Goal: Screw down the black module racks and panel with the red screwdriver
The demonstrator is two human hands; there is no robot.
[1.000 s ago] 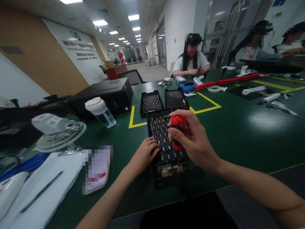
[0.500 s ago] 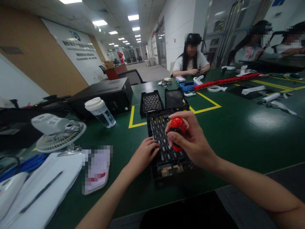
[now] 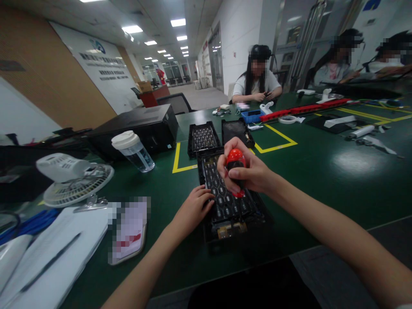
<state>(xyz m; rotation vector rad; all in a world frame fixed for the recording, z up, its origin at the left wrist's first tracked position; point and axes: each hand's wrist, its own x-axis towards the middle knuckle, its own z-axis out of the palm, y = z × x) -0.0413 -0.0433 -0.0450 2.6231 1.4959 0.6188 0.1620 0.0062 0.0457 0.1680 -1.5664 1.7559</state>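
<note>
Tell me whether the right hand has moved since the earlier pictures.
Yes: the right hand has moved away from the gold-coloured part at the near end of the black case, toward its far end.

Ceiling panels (image 3: 178, 22) light this dimmish room; pale glare (image 3: 355, 162) pools on the green surface (image 3: 309, 189), and the edges look stretched, soft.

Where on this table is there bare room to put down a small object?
The widest bare tabletop lies beyond the right forearm, bordered by yellow tape and white scraps. A smaller patch lies between the bottle, phone and left hand. Crowded: the left side, with fan, papers and blue cable.
</note>
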